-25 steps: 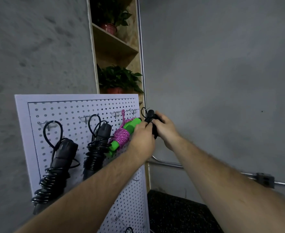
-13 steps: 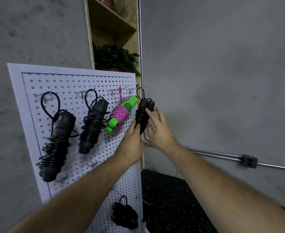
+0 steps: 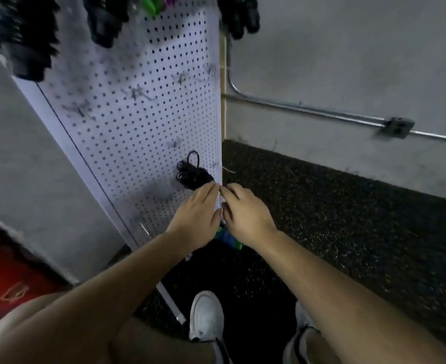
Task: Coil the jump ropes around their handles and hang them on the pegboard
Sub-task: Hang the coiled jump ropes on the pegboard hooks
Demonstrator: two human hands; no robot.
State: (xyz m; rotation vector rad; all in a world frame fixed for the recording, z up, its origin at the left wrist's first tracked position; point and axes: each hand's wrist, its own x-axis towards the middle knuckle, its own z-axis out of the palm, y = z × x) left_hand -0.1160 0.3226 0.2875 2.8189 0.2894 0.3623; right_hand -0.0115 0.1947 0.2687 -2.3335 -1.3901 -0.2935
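Observation:
The white pegboard leans against the grey wall. Along its top edge hang the lower ends of coiled ropes: two black ones, a green and pink one and a black one at the right edge. A small black coiled rope hangs low on the board. My left hand is just below it, fingers straight, holding nothing. My right hand is beside it at the board's right edge, empty. A blue and green object lies on the floor under my hands, mostly hidden.
A metal conduit with a junction box runs along the right wall. Dark speckled matting covers the floor, and a red patch lies at the left. My white shoes stand near the board's foot.
Both hands let go of the black rope now hanging at the top right hook and dropped to the board's lower part. The view tilted sharply downward.

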